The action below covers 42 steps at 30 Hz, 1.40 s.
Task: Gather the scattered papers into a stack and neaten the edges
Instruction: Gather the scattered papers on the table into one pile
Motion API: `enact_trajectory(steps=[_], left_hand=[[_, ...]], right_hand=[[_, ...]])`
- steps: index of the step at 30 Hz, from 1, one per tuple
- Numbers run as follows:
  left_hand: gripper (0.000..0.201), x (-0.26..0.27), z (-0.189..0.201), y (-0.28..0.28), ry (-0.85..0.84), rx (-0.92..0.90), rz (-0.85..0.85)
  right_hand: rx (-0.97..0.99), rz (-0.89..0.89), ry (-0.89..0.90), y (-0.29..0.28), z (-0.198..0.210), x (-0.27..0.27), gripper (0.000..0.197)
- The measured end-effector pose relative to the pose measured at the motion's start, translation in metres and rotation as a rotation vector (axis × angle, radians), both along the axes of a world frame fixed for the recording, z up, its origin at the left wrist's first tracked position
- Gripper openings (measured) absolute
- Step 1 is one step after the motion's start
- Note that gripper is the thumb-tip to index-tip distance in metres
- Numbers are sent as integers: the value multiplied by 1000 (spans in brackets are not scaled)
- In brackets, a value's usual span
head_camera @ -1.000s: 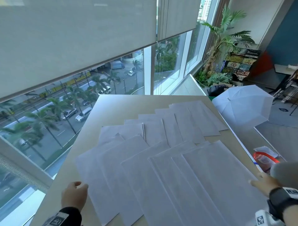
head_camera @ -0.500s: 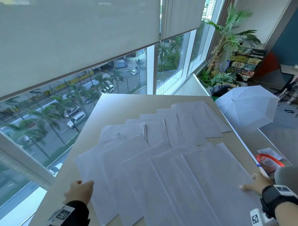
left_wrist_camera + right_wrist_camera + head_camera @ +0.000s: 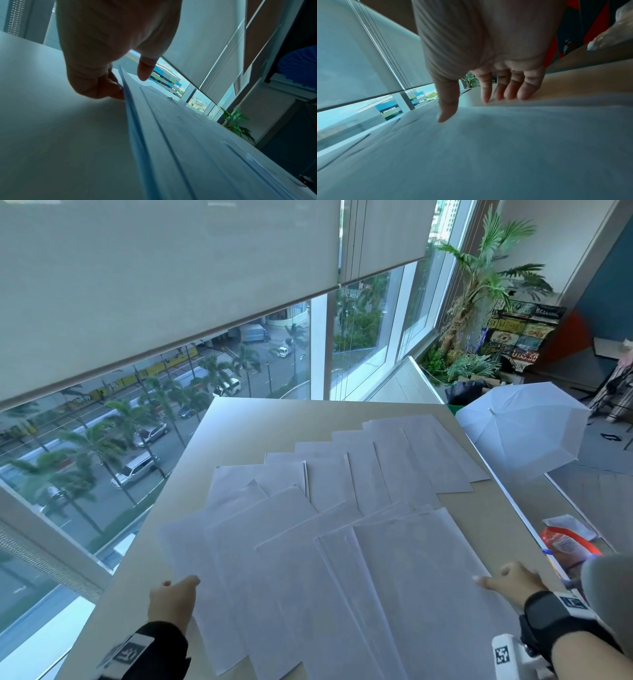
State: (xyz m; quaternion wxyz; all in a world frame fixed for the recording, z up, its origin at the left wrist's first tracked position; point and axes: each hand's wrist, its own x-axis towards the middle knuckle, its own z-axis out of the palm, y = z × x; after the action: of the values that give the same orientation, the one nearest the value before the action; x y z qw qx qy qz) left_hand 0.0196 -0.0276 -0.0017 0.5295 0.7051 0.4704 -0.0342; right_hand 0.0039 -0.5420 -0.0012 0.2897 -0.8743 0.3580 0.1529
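Two hands have pushed the papers point(image 3: 342, 542) closer together on the tabletop point(image 3: 274, 419). The left hand point(image 3: 173, 599) pinches the left edge now. The right hand point(image 3: 510, 580) lies flat on the right sheets.

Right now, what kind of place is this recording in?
Probably an upper-floor office or studio. Big windows with roller blinds look down on a street with cars, and papers cover a table near a potted palm and a white umbrella.
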Motion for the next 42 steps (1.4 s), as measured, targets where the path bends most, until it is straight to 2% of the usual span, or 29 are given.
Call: enact_trajectory(steps=[2, 4, 6, 8, 9, 11, 13, 14, 16, 18, 21, 23, 27, 30, 33, 36, 39, 40, 42], left_hand=[[49, 1, -10, 2, 17, -62, -42], [32, -2, -10, 0, -12, -95, -69], [23, -6, -5, -2, -50, -81, -65], [22, -9, -2, -5, -57, -49, -90], [23, -10, 1, -8, -40, -17, -113], [41, -11, -5, -6, 77, 137, -206], [56, -14, -2, -7, 195, 295, -291], [58, -14, 2, -10, 199, 313, -301], [60, -15, 9, -16, 116, 240, -292], [66, -13, 7, -18, 16, 66, -238], [78, -16, 1, -19, -14, -30, -198], [76, -21, 7, -24, -28, -28, -185], [73, -24, 9, -27, -54, -47, -186], [73, -28, 8, -28, -88, -69, -176], [81, -31, 11, -29, -118, -78, -192], [86, -32, 10, -29, -110, -84, -201], [76, -32, 8, -29, -110, -57, -205], [71, -32, 6, -27, -110, -50, -204], [64, -33, 3, -27, -128, -43, -214]], right_hand=[[108, 43, -9, 12, 0, 2, 58], [146, 17, -32, 23, 3, 2, 53], [83, -74, -51, 33, 0, 2, 49], [16, -48, -20, 46, -4, -1, 52], [28, 2, -19, 56, -3, -3, 53], [100, 38, -33, 69, 0, -2, 52], [86, -11, -50, 77, 4, -1, 47], [62, -38, -44, 81, 5, -1, 44], [102, 8, -36, 90, 8, -2, 43], [199, 98, -22, 100, 8, -1, 45], [192, 98, -74, 115, 13, -1, 44], [190, 95, -71, 126, 15, 0, 42], [350, 147, -57, 152, 16, 6, 44], [277, 68, -79, 171, 16, 6, 37], [389, 104, -33, 184, 15, 10, 30], [304, 73, -42, 187, 18, 13, 22], [382, 245, 1, 199, 23, 12, 36], [422, 301, 17, 205, 27, 10, 31], [522, 405, 41, 216, 35, 5, 8]])
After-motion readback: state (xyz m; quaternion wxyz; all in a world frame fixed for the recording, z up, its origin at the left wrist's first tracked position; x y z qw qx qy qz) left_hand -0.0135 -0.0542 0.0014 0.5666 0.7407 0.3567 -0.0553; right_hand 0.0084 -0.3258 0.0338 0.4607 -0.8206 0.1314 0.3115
